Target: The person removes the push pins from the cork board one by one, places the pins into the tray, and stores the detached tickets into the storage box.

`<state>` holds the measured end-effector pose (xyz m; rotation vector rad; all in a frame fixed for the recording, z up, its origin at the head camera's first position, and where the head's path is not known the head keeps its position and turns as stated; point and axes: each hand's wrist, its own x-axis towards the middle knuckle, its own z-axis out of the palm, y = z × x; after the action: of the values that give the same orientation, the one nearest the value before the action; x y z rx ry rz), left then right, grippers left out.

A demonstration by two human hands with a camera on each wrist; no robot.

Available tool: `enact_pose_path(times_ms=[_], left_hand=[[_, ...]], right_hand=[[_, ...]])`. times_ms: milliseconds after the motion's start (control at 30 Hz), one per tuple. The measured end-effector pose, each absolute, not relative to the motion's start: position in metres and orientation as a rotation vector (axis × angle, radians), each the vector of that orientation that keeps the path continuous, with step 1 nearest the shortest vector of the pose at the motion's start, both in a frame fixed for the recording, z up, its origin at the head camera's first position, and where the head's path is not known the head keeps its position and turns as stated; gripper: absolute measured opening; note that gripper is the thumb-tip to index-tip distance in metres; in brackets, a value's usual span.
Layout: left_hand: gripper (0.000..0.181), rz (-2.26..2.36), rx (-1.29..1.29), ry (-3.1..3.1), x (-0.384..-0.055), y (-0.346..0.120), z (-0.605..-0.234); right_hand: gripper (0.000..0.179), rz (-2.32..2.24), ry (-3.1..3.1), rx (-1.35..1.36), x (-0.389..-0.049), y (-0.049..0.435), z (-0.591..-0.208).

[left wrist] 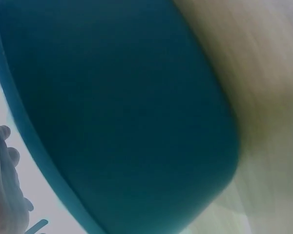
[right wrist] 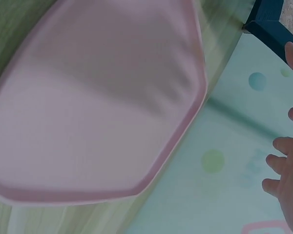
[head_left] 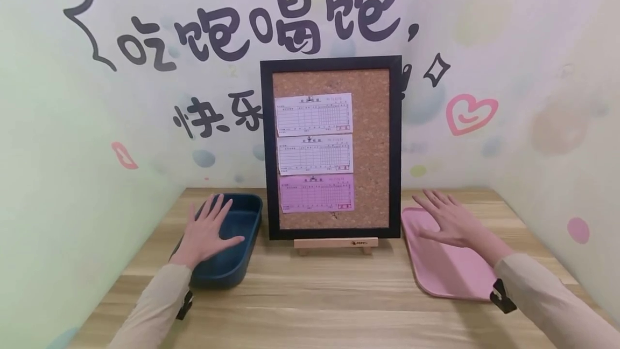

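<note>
Below lettering (head_left: 295, 14) "吃饱喝饱", left hand (head_left: 205, 235) splays near bin (head_left: 237, 263), right hand (head_left: 452, 223) near tray (head_left: 450, 273).

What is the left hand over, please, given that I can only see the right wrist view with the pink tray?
Observer: In the head view, the left hand is spread over a blue tray.
Operator: Thank you; could you also tell me what is on the board inside the dark frame at my upper right?
Observer: Three paper slips are on it, one above another.
Operator: Would you kindly tell me what is beneath that frame?
Observer: A small wooden stand shows under its lower edge.
</note>
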<state>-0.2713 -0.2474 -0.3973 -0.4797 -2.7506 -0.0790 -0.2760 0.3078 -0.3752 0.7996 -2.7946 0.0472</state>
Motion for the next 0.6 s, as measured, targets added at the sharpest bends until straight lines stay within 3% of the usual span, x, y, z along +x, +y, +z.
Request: enact_pose_path(times_ms=[600], left_hand=[[0.092, -0.104, -0.523, -2.67, -0.284, -0.226, -0.373]], right_hand=[[0.077, 0.019, -2.71, 0.866, -0.285, 0.302, -0.35]])
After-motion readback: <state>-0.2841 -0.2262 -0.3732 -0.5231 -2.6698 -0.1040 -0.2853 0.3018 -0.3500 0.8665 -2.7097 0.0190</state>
